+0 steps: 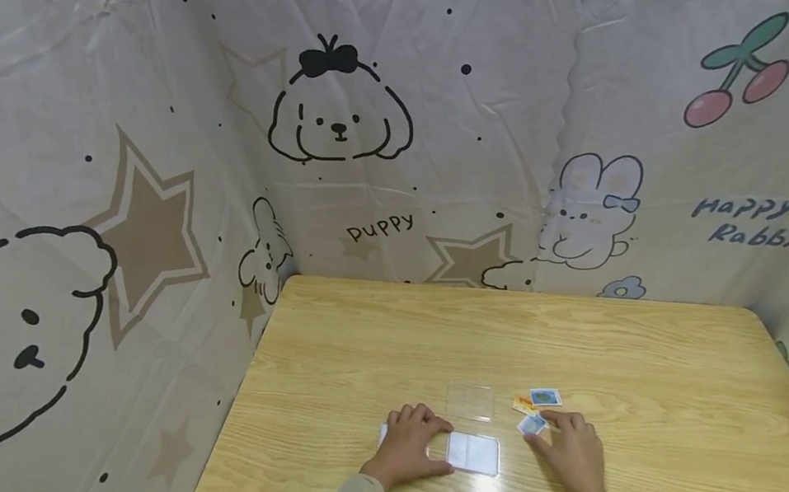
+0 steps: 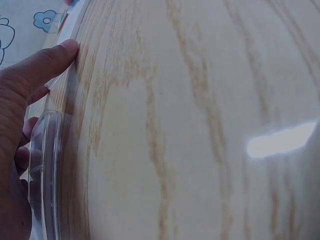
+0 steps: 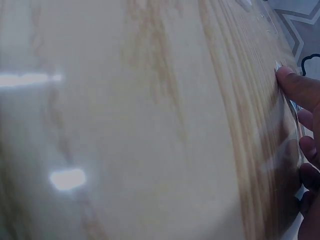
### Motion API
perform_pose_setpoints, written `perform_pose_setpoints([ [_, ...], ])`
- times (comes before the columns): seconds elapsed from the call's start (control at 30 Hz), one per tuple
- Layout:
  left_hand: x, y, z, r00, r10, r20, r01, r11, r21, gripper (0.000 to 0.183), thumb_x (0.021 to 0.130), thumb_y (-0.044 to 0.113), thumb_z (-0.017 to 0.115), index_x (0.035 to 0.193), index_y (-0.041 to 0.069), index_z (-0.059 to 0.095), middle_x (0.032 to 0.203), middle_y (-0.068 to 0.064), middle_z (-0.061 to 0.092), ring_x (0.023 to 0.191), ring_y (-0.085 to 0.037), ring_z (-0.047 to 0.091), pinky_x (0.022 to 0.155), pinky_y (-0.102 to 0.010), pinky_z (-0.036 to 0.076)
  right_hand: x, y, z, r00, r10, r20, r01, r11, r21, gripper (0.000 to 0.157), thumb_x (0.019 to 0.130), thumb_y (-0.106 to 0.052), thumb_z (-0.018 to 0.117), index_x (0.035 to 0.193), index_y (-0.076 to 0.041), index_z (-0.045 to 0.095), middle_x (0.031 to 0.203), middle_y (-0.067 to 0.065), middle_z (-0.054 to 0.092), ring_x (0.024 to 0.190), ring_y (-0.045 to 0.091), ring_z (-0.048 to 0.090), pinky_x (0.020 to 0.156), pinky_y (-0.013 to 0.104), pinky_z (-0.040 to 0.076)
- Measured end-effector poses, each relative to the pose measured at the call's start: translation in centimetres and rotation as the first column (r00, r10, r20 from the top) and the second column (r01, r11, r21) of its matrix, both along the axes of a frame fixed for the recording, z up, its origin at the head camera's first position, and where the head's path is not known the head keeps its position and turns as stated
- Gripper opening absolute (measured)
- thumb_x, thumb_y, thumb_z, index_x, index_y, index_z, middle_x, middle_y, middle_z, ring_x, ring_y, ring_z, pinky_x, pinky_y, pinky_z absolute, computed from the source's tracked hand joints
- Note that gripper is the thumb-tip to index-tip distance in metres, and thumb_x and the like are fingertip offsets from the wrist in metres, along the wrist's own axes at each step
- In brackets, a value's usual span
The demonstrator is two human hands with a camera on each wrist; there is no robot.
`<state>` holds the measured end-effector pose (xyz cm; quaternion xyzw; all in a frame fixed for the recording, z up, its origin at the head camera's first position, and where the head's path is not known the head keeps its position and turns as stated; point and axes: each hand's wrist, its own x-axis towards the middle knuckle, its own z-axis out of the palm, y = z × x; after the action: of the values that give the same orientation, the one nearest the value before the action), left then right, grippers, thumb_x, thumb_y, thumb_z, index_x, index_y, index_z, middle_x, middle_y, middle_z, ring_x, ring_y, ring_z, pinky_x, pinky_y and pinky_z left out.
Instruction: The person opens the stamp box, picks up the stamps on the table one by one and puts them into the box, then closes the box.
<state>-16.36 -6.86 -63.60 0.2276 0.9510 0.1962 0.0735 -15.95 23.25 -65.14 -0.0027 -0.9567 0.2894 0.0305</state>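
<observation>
presently, the clear case (image 1: 473, 453) lies flat on the desk (image 1: 677, 375); take it as the clock centre in the head view. a clear cover (image 1: 470, 401) lies at 12 o'clock, a second case (image 1: 382, 435) at 9 o'clock partly beneath the left hand, and three small cards at 2 o'clock.

left hand (image 1: 403, 448): thumb and forefinger spread wide, tips at the case's 7 and 10 o'clock corners, apparently steadying it without a closed grasp. keep this contact light; excess pressure may slide the case.

right hand (image 1: 574, 457): thumb and forefinger nearly together, pinching the lower blue card (image 1: 531, 424) across opposite edges. whether the card is clear of the desk cannot be told.

to lift well, grip the edges only and avoid bending the thin card. separate it cleanly from the orange card (image 1: 522, 404) just beyond at 11 o'clock, and leave the upper blue card (image 1: 545, 396), at 1 o'clock, undisturbed. keep fingertips off the printed face, since smudging is likely.
</observation>
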Motion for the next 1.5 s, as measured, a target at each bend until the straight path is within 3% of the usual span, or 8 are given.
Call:
perform_pose_setpoints([
  [0.53, -0.3, 0.2, -0.5, 1.000, 0.002, 0.014, -0.002, 1.000, -0.023, 0.059, 0.075, 0.067, 0.067, 0.125, 0.037, 0.058, 0.110, 0.010, 0.048, 0.095, -0.009, 0.036, 0.087, -0.035, 0.027, 0.3, -0.2, -0.1, 0.999, -0.032, -0.015, 0.032, 0.999, 0.010, 0.051, 0.080, -0.044, 0.074, 0.118, -0.012, 0.066, 0.111, 0.018, 0.057, 0.094, 0.032, 0.051, 0.080, 0.047, 0.036],
  [1.2, 0.0, 0.1, 0.0, 1.000, 0.012, 0.018, -0.012, 1.000, 0.000, 0.059, 0.074, 0.064, 0.069, 0.125, 0.035, 0.059, 0.111, 0.009, 0.049, 0.096, -0.010, 0.037, 0.086, -0.035, 0.027, 1.6, 0.3, 0.3, 0.999, 0.001, -0.045, -0.001, 1.000, -0.003, 0.049, 0.079, -0.042, 0.075, 0.113, -0.008, 0.066, 0.104, 0.013, 0.058, 0.093, 0.029, 0.052, 0.080, 0.048, 0.038],
  [1.5, 0.0, 0.1, -0.2, 1.000, 0.015, 0.017, -0.015, 1.000, 0.012, 0.059, 0.073, 0.063, 0.070, 0.124, 0.035, 0.059, 0.110, 0.009, 0.049, 0.097, -0.011, 0.037, 0.086, -0.036, 0.027, 2.3, 0.2, 0.9, 0.995, 0.008, -0.098, -0.011, 0.999, -0.030, 0.045, 0.076, -0.037, 0.078, 0.110, -0.008, 0.069, 0.102, 0.013, 0.060, 0.094, 0.032, 0.054, 0.080, 0.049, 0.040],
])
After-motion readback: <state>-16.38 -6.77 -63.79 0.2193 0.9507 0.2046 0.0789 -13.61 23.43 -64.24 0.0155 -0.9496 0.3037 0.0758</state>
